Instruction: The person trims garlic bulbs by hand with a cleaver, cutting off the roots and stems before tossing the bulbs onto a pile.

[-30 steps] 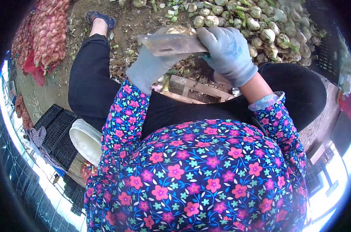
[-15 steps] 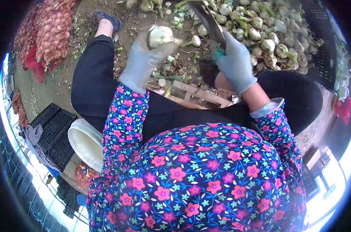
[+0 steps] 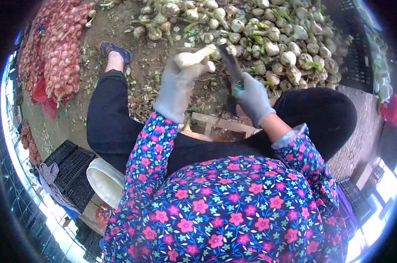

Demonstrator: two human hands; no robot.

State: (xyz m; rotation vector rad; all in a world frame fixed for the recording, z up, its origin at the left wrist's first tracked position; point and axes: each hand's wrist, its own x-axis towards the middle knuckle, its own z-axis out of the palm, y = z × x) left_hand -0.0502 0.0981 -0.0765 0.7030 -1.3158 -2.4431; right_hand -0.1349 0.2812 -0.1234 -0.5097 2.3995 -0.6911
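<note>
Pale bulbs with green stalks lie in a broad heap [image 3: 273, 39] on the dirt ahead of my knees. I judge that to be the bulk of what is left, since their tops are on. Red mesh sacks [image 3: 54, 57], packed full, sit off to my left and look like the finished share. Black crates [image 3: 69, 168] and a white bucket [image 3: 104, 182] stand by my left hip. A wooden frame [image 3: 220, 125] sits between my legs, with scraps [image 3: 141, 101] of leaf strewn on the ground beside it.

My left hand [image 3: 178, 85], gloved grey, is curled closed round one onion [image 3: 192, 58], lifted above the dirt just short of the heap. My right hand [image 3: 251, 98], gloved too, is clenched about the handle of a knife [image 3: 230, 65]. The blade points up and away, near the onion; whether it touches I cannot tell.
</note>
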